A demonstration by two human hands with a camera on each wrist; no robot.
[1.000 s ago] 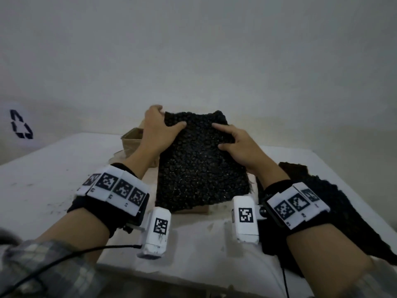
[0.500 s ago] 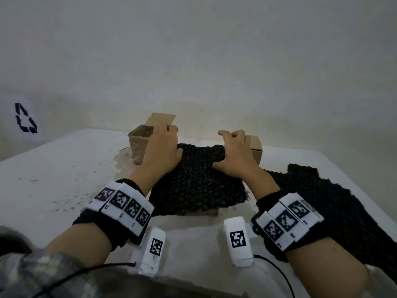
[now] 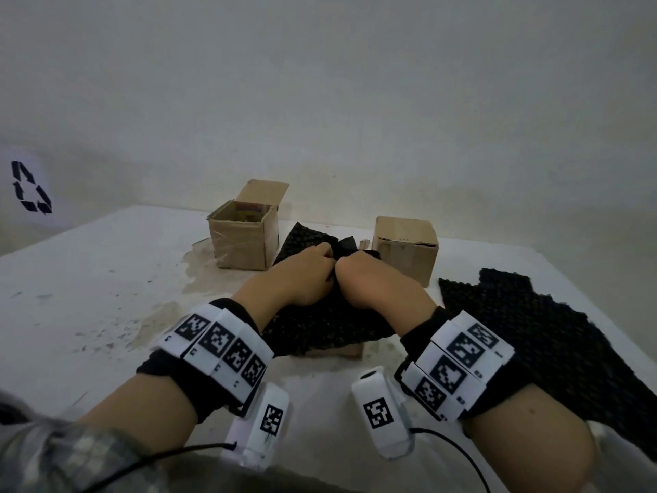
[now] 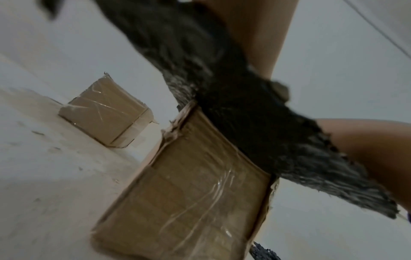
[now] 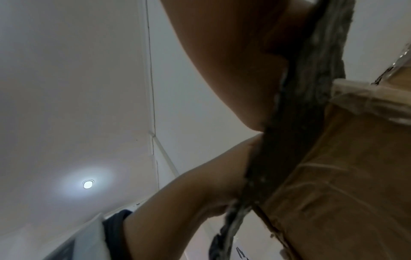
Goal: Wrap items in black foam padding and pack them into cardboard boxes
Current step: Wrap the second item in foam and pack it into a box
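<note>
A black foam sheet (image 3: 320, 330) lies draped over a taped cardboard box (image 3: 343, 350) in the middle of the white table (image 3: 89, 279). My left hand (image 3: 302, 275) and right hand (image 3: 369, 284) meet knuckle to knuckle on top of it, fingers curled down into the bunched foam. The fingertips are hidden in the folds. In the left wrist view the foam (image 4: 233, 109) hangs over the box (image 4: 189, 193). The right wrist view shows the foam (image 5: 298, 126) pressed against the box wall (image 5: 347, 176). No wrapped item shows.
An open cardboard box (image 3: 243, 240) with something inside stands at the back left, and a shut box (image 3: 405, 247) at the back right. More black foam sheets (image 3: 533, 336) lie along the table's right side. A wall runs behind the table.
The foam, held upright a second ago, has been laid flat over the box. Both hands have moved inward from its far corners and now bunch it at the middle.
</note>
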